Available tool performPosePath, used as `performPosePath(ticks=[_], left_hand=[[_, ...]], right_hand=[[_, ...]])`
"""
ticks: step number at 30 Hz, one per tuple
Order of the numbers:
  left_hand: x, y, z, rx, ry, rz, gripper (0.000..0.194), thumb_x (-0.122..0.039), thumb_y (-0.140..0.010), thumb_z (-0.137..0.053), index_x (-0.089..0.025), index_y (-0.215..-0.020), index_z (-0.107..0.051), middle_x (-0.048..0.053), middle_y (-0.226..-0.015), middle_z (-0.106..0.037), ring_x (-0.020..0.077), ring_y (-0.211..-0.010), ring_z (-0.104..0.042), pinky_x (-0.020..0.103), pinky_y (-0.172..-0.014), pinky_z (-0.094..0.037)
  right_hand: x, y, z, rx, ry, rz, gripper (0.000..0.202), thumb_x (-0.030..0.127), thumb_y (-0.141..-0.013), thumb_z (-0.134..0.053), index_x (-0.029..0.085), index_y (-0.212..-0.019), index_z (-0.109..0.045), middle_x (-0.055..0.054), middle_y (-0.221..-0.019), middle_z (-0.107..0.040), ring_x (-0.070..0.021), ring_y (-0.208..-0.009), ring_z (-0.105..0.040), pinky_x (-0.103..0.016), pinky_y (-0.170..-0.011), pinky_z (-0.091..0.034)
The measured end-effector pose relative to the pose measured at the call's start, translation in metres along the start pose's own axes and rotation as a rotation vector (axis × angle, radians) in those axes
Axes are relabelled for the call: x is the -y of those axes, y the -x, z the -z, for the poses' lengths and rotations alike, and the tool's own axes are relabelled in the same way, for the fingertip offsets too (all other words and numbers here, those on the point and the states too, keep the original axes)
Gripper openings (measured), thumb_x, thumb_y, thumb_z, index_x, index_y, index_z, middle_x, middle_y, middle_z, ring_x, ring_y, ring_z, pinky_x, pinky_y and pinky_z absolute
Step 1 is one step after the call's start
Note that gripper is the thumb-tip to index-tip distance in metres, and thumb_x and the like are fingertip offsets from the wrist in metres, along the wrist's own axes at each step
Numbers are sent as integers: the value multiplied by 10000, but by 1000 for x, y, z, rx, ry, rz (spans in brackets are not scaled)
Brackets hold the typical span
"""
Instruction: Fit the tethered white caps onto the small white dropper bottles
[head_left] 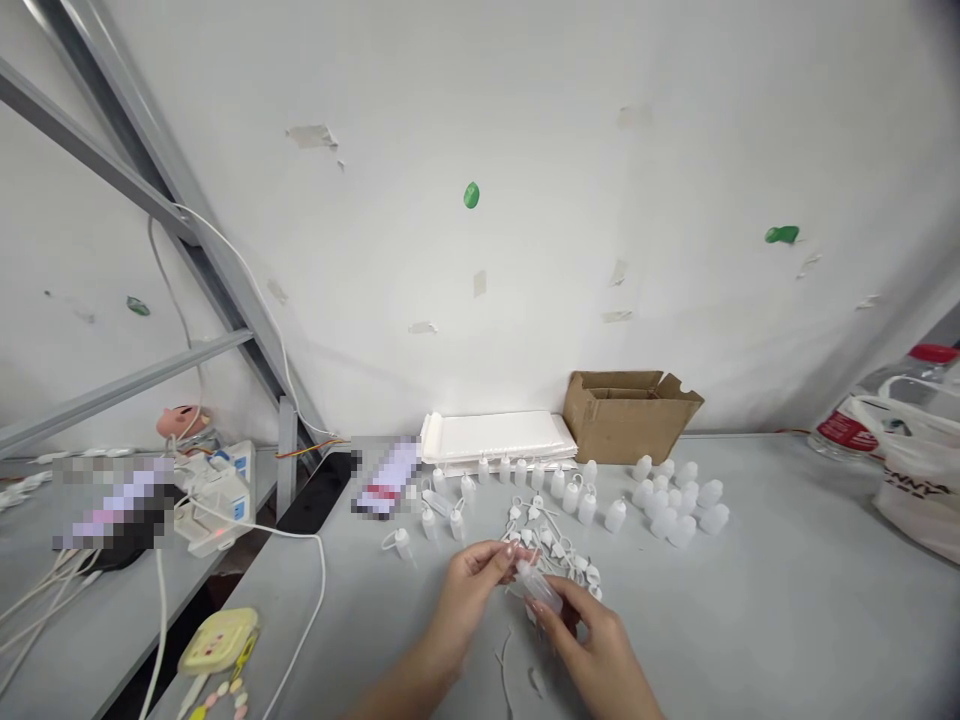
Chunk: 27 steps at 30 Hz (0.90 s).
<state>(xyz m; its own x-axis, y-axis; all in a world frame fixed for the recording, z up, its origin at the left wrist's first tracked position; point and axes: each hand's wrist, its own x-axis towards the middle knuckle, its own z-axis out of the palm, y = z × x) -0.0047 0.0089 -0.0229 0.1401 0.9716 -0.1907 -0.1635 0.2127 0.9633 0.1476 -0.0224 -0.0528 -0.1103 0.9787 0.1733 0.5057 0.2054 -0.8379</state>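
Note:
My right hand grips a small translucent squeeze bottle, tilted with its top toward my left hand. The fingers of my left hand pinch at the bottle's top end; whatever small part they hold is hidden by the fingertips. Just beyond the hands lies a loose pile of white caps with strap loops. Several capped bottles stand behind the pile and to its left. Farther right is a cluster of bottles without caps. Close to me, thin white strips lie on the table.
White padded envelopes and an open cardboard box stand against the wall. Phones, a power strip, cables and a yellow case are at left. A plastic bag and a large bottle are at right.

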Motion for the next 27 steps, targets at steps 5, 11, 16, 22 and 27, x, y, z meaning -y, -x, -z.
performPosePath(ticks=[5,11,16,22,27], left_hand=[[1,0,0,0,44,45,369,-455,-616,-717,-139,-806,-705,108,-877,-730,245,-882,-634,348,-836,-445],[7,-1,-1,12,77,47,380,-478,-623,-707,-137,-791,-716,107,-843,-730,238,-857,-631,355,-845,-437],[6,0,-3,-3,75,64,373,-459,-594,-733,-137,-781,-713,106,-849,-729,235,-844,-628,346,-830,-439],[3,1,-5,19,136,77,380,-485,-639,-694,-125,-760,-707,108,-829,-726,231,-839,-631,354,-851,-433],[8,1,-7,-46,139,58,337,-431,-585,-752,-136,-741,-702,95,-811,-729,229,-842,-633,333,-830,-443]], right_hand=[[2,1,2,-44,9,42,331,441,-837,-495,178,-941,-667,-44,-723,-692,-158,-578,-595,-231,-581,-509],[1,2,0,-136,42,151,291,408,-851,-493,183,-932,-659,-51,-754,-695,-149,-556,-596,-229,-551,-519],[-5,1,-5,-249,123,347,214,319,-861,-508,179,-961,-635,-42,-712,-665,-131,-513,-573,-229,-518,-511],[-1,-2,-5,-377,224,538,233,217,-876,-480,203,-1081,-591,-47,-714,-644,-160,-599,-611,-258,-542,-527],[2,-2,-5,-423,300,593,264,187,-883,-466,200,-1124,-572,-58,-720,-638,-170,-614,-606,-273,-542,-526]])
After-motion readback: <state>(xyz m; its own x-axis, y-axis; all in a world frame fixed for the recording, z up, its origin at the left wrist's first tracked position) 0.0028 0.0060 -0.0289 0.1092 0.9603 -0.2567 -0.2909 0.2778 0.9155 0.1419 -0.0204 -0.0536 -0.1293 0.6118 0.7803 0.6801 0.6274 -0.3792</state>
